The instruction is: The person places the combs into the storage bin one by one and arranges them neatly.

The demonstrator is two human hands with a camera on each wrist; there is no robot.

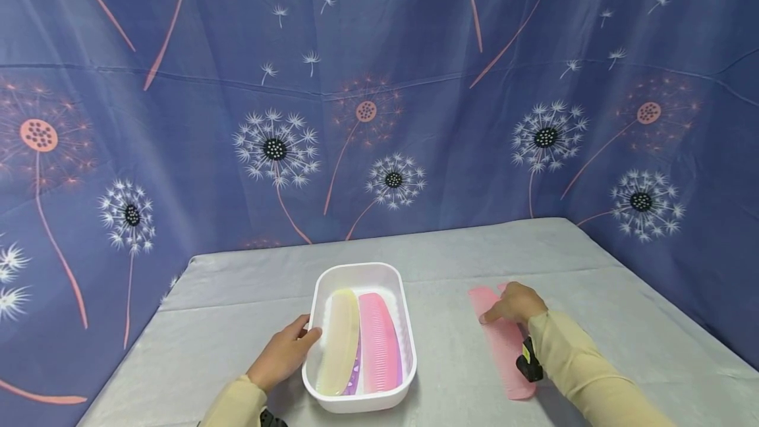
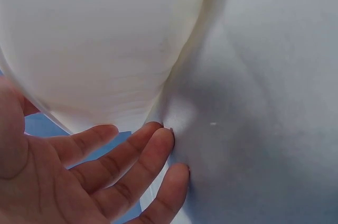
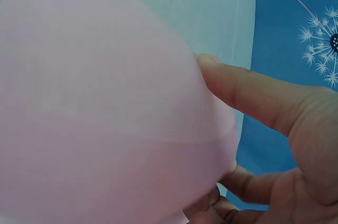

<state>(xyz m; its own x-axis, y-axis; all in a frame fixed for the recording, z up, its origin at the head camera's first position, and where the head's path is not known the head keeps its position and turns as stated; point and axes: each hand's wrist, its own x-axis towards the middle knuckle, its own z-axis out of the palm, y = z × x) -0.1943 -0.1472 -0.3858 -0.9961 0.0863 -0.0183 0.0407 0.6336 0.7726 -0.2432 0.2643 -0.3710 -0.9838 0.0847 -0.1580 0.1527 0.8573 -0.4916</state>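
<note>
My left hand (image 1: 286,352) holds the left side of a white plastic basin (image 1: 363,404), thumb over the rim and fingers along the outer wall. In the left wrist view, the fingers (image 2: 140,168) lie by the basin's underside. Inside the basin are a pale yellow comb (image 1: 340,342) and a pink comb (image 1: 375,341), side by side, with purple pieces (image 1: 353,377) partly hidden beneath them. To the right, another pink comb (image 1: 504,354) lies lengthwise on the table. My right hand (image 1: 517,304) pinches its far part, thumb on one edge and fingers on the other.
A grey cloth (image 1: 249,295) covers the table, with slight creases. Blue curtains (image 1: 439,117) printed with dandelions hang behind and at both sides. A dark wrist strap (image 1: 529,362) sits beside the right sleeve.
</note>
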